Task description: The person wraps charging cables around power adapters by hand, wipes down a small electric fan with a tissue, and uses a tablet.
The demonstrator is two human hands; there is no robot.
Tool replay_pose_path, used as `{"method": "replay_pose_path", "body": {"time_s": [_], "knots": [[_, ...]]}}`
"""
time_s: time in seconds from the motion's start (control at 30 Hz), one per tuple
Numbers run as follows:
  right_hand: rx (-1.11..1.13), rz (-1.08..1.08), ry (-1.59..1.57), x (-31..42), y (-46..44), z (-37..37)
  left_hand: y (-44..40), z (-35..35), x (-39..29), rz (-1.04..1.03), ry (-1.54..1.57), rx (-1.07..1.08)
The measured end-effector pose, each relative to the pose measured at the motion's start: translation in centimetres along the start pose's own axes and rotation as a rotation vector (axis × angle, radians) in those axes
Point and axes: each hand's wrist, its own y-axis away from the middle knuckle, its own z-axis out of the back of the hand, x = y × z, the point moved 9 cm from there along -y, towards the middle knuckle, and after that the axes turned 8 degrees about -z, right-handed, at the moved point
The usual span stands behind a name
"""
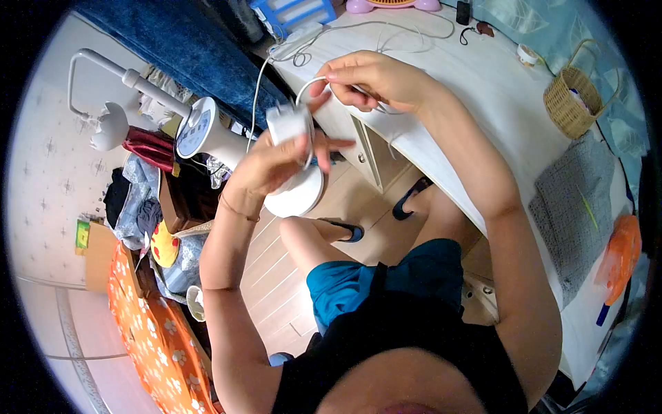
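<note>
A white charger block rests in my left hand, its thumb against the block and the other fingers partly spread and blurred. White cable loops round the block. My right hand pinches the white cable between thumb and fingers, above and to the right of the block, near the edge of the white table. A short length of cable shows below the right hand's curled fingers.
The white table bears a grey cable, a wicker basket, a grey cloth and an orange bag. A white lamp-like device stands at the left, near a blue curtain.
</note>
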Motion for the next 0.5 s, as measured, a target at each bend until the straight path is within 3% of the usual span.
{"method": "replay_pose_path", "body": {"time_s": [0.1,0.17,0.23,0.37,0.43,0.5], "knots": [[-0.14,0.161,0.284,2.7,1.5,-1.6,-1.2,3.8,-1.1,-0.095,-0.033,-0.204],[-0.273,0.277,0.43,4.2,2.4,-2.5,-2.8,3.1,-3.0,-0.25,0.106,-0.257],[-0.269,0.307,0.399,4.7,2.7,-3.0,-4.2,3.2,-4.9,-0.41,0.263,-0.203],[-0.156,0.259,0.275,4.7,2.5,-3.3,-4.9,-0.4,-9.9,-0.735,0.648,0.127],[-0.065,0.206,0.219,4.1,2.4,-3.2,-4.0,-2.0,-11.2,-0.797,0.893,0.385],[0.01,0.12,0.135,3.8,2.5,-2.9,-3.0,-3.0,-11.3,-0.813,0.904,0.624]]}}
